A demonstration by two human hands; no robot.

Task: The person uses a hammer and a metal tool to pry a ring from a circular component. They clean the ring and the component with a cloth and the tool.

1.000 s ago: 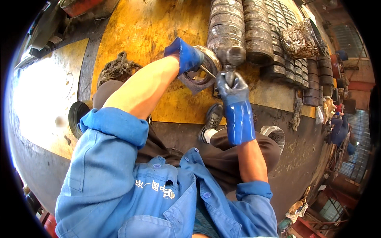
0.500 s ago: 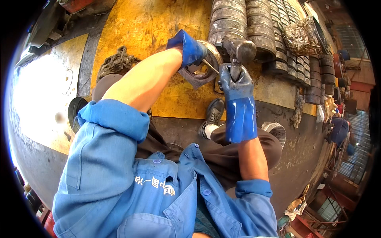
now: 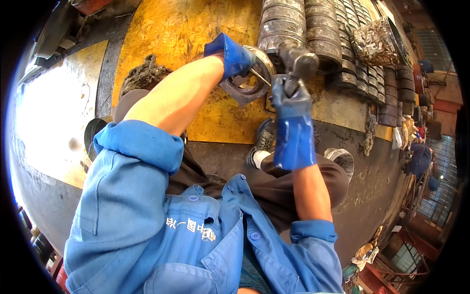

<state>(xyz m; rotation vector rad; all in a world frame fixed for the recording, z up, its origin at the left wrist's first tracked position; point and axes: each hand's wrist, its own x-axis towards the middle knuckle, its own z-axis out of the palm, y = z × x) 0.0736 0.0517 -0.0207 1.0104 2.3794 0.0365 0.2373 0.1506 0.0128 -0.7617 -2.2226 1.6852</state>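
Observation:
My left hand, in a blue rubber glove, is closed on a thin metal rod that sticks out to its right. Its fingers are mostly hidden behind the cuff. The rod crosses the opening of a shiny metal ring, which rests against a dark angular metal piece. In my right hand, also gloved in blue, a hammer is gripped by its handle. The hammer's heavy rounded head is slightly blurred and stands right of the ring, apart from the rod.
Rows of stacked metal rings lie beyond and to the right, with a battered can on them. A dirty rag lies left on the yellow sheet. My shoe is below the ring. A cylinder stands left.
My right hand has risen slightly, and the hammer head has swung a little to the right. My left hand, the rod and the ring have barely moved.

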